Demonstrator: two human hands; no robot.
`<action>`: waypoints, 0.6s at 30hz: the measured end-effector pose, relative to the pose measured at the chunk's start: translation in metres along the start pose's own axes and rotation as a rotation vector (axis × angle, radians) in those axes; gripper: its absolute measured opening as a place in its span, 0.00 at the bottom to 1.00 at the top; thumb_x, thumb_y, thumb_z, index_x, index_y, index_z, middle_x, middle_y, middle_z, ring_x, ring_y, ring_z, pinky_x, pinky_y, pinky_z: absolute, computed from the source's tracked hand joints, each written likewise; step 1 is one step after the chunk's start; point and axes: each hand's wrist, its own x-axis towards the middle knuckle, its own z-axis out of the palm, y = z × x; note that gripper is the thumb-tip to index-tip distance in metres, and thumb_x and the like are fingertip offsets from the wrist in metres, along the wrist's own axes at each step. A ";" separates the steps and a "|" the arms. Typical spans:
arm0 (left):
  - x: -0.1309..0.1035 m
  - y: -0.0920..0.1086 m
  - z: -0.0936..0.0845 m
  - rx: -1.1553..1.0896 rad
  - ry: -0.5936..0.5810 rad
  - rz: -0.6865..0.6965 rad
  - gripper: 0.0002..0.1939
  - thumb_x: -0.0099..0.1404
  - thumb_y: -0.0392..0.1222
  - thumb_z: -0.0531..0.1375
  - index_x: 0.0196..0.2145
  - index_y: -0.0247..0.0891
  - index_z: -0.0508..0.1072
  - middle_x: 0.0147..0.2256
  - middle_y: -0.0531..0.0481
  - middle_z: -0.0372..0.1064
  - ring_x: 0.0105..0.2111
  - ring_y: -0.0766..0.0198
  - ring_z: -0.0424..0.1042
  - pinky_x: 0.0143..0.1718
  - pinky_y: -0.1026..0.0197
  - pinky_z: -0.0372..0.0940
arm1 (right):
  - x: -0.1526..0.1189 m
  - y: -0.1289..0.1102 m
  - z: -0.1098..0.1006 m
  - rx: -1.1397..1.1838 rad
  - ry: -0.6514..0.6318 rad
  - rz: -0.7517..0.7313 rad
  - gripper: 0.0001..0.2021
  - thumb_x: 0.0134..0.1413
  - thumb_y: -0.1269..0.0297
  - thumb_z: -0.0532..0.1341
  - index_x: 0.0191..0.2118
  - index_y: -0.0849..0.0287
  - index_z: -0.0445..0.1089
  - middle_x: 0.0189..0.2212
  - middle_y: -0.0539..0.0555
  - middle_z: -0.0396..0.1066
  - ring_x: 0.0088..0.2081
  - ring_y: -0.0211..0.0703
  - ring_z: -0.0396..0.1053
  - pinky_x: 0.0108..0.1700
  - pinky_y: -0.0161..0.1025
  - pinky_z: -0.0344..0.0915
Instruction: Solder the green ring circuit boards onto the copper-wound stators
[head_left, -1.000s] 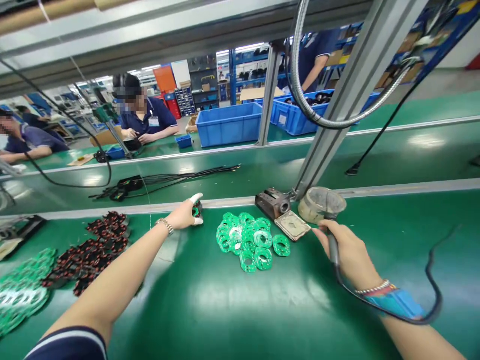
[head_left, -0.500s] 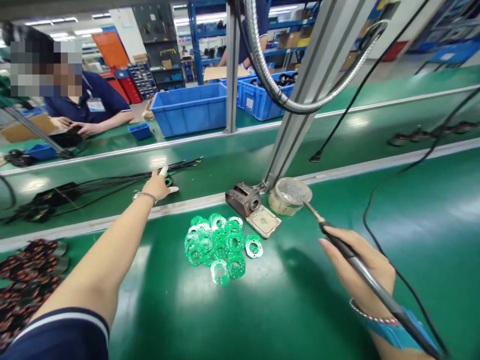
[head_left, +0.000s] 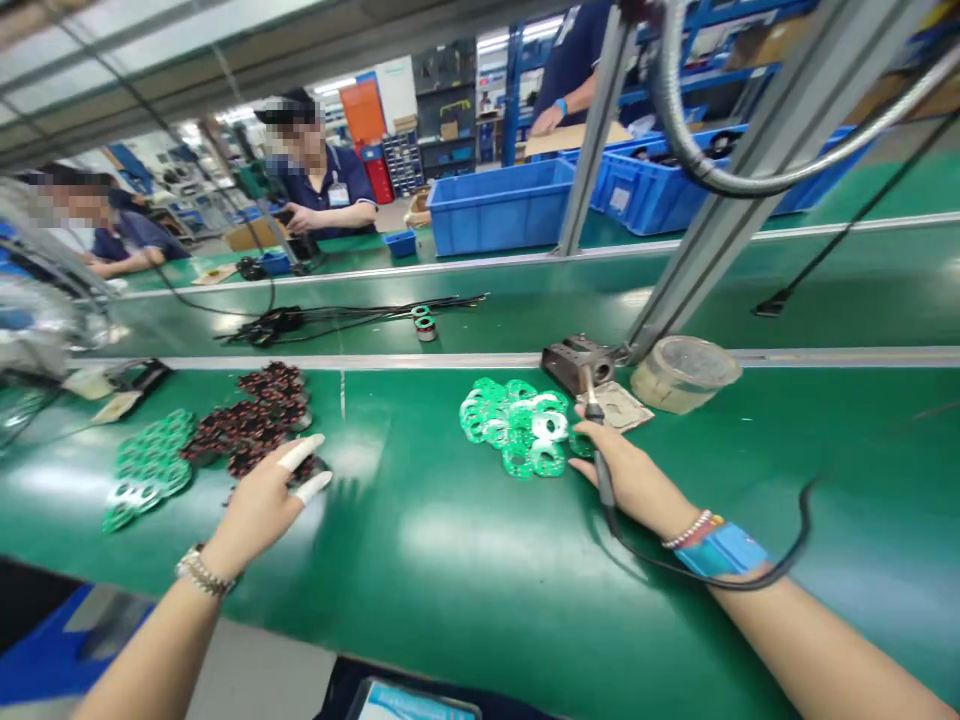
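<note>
My left hand [head_left: 262,500], with white covers on the thumb and a finger, reaches over the right edge of a pile of dark coils with copper windings [head_left: 259,420]. Its thumb and finger are apart, near one coil; nothing is gripped. My right hand [head_left: 630,475] holds a soldering iron [head_left: 601,465], its tip at the dark metal iron holder [head_left: 574,362]. Left of that hand lies a heap of green ring-shaped boards [head_left: 517,425]. Beside the holder are a square pad [head_left: 626,408] and a round tub [head_left: 684,375]. Two coils with green boards [head_left: 425,325] stand on the far strip.
More green boards [head_left: 154,460] lie at the left. Black cables [head_left: 322,325] stretch over the far strip. A metal post [head_left: 705,230] rises behind the holder, and a blue bin [head_left: 499,208] stands beyond. People sit across the bench. The iron's cord loops over my right forearm.
My left hand has left the far strip, where a coil with a green board now stands, and come back to the coil pile. The iron has moved from the tub to the holder. The view has shifted left.
</note>
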 end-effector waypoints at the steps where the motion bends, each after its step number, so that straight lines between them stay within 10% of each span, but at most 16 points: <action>1: -0.015 -0.003 0.000 -0.014 0.018 -0.027 0.26 0.61 0.54 0.51 0.52 0.38 0.62 0.48 0.42 0.67 0.47 0.53 0.67 0.48 0.52 0.62 | 0.002 0.003 0.003 -0.016 -0.018 0.006 0.14 0.52 0.63 0.54 0.44 0.61 0.61 0.48 0.65 0.66 0.46 0.55 0.69 0.43 0.49 0.69; 9: -0.066 -0.023 -0.005 -0.006 0.078 -0.125 0.22 0.62 0.48 0.53 0.52 0.38 0.63 0.48 0.43 0.66 0.46 0.55 0.66 0.47 0.53 0.63 | 0.000 -0.006 0.012 0.006 0.040 -0.035 0.21 0.55 0.46 0.46 0.40 0.57 0.64 0.31 0.63 0.71 0.31 0.53 0.73 0.27 0.42 0.68; 18: -0.025 -0.007 0.009 0.324 -0.019 -0.011 0.20 0.55 0.47 0.60 0.43 0.34 0.71 0.33 0.38 0.68 0.40 0.45 0.64 0.40 0.47 0.59 | -0.004 -0.038 -0.001 -0.050 0.133 0.002 0.20 0.54 0.48 0.50 0.42 0.59 0.63 0.33 0.60 0.70 0.33 0.54 0.71 0.33 0.47 0.68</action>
